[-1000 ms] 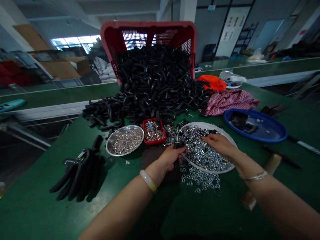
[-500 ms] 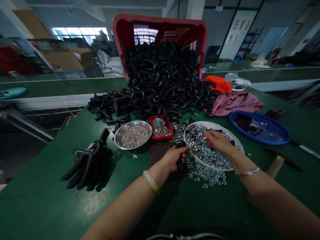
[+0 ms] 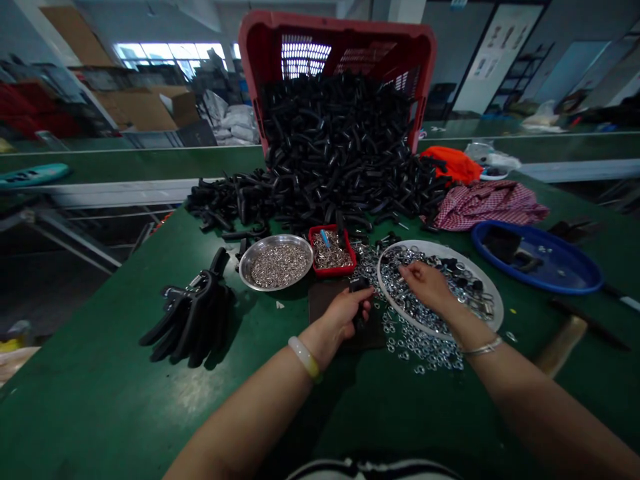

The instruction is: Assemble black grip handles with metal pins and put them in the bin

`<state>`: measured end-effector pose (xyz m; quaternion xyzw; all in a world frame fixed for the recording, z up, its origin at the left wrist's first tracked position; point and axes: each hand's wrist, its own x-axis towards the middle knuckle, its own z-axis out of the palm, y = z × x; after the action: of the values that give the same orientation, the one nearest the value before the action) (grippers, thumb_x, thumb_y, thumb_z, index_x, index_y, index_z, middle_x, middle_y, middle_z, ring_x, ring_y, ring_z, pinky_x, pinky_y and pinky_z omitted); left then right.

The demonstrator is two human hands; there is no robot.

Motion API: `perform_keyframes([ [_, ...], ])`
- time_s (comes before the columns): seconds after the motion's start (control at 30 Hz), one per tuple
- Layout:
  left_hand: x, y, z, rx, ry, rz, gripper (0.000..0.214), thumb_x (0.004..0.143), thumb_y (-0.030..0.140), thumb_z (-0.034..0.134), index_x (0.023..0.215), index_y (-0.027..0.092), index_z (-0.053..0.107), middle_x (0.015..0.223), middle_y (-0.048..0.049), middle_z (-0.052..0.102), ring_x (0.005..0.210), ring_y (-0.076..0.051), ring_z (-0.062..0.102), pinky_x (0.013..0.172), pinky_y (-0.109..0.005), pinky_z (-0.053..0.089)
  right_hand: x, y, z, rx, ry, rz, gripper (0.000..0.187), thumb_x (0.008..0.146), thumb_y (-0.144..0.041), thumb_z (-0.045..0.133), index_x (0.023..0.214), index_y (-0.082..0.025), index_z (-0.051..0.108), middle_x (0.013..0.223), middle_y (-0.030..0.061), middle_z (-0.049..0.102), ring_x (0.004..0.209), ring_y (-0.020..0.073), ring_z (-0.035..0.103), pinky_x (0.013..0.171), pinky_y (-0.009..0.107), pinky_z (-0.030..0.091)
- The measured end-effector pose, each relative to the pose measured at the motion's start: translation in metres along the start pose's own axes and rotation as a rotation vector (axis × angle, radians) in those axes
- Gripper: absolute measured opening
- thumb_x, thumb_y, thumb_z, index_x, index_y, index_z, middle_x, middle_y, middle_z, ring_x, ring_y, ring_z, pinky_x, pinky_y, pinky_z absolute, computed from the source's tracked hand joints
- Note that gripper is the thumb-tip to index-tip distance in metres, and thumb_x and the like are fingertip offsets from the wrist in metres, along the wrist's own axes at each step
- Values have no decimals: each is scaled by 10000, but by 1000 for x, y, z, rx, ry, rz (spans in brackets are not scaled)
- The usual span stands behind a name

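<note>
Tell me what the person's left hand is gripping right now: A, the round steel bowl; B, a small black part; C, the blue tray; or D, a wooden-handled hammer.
B. The left hand is closed around a small black part, which shows above the hand.

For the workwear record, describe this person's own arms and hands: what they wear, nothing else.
The left hand and right hand wear no gloves. The left forearm and right forearm are bare, with no sleeves in view. The left wrist wears a wide, smooth, pale bangle with a yellowish patch. The right wrist wears a thin silver-coloured bracelet.
</note>
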<state>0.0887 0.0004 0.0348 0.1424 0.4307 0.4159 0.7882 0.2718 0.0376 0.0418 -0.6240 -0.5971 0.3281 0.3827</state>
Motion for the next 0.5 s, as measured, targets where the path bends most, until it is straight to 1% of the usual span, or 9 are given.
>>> perform_keyframes([
  [0.07, 0, 0, -1, -6, -4, 12, 135, 762, 129, 591, 833, 163, 481, 684, 19, 559, 372, 2, 426, 313, -77, 288, 1, 1, 1, -11, 27, -10, 446, 673, -635, 525, 612, -196, 475, 422, -47, 417, 376, 81, 350, 376, 224, 239],
  [0.1, 1, -1, 0, -11, -6, 13, 126, 771, 130, 581, 838, 163, 480, 693, 14, 564, 376, 0, 433, 313, -77, 290, 1, 1, 2, 20, 16, 2, 450, 678, -639, 518, 618, -196, 470, 417, -49, 415, 371, 78, 346, 373, 220, 238],
  [0.13, 1, -1, 0, -17, -12, 15, 109, 781, 130, 569, 840, 161, 482, 703, 7, 569, 389, -5, 451, 318, -79, 304, 0, 0, 3, 66, -14, 23, 452, 678, -643, 518, 626, -197, 465, 412, -54, 412, 363, 74, 338, 367, 216, 233],
  [0.2, 3, -2, 4, -28, -31, 26, 78, 801, 131, 545, 851, 155, 491, 729, -11, 582, 446, -31, 517, 355, -99, 377, -3, -4, 5, 180, -95, 80, 453, 655, -637, 553, 641, -197, 450, 406, -67, 400, 344, 61, 311, 350, 201, 203],
  [0.27, 5, -3, 8, -48, -64, 38, 72, 819, 140, 525, 884, 153, 497, 761, -32, 598, 531, -76, 586, 430, -154, 468, -7, -9, 7, 307, -163, 128, 445, 649, -619, 580, 659, -198, 438, 398, -85, 373, 328, 45, 273, 337, 184, 163],
  [0.33, 7, -4, 14, -88, -103, 34, 99, 824, 152, 526, 917, 158, 492, 785, -48, 610, 603, -120, 625, 505, -221, 523, -12, -16, 8, 395, -213, 158, 434, 657, -600, 594, 672, -197, 432, 398, -92, 366, 325, 37, 260, 332, 170, 147],
  [0.4, 9, -6, 19, -137, -141, 30, 124, 813, 151, 549, 922, 159, 490, 800, -58, 616, 644, -138, 637, 542, -244, 536, -16, -22, 8, 420, -216, 159, 427, 667, -582, 605, 671, -191, 434, 407, -88, 379, 334, 32, 279, 331, 159, 160],
  [0.5, 9, -7, 26, -181, -146, 56, 129, 787, 116, 581, 884, 150, 503, 758, -39, 608, 612, -105, 616, 538, -208, 528, -20, -27, 9, 434, -198, 134, 410, 682, -555, 615, 673, -183, 444, 422, -81, 397, 354, 29, 314, 340, 147, 200],
])
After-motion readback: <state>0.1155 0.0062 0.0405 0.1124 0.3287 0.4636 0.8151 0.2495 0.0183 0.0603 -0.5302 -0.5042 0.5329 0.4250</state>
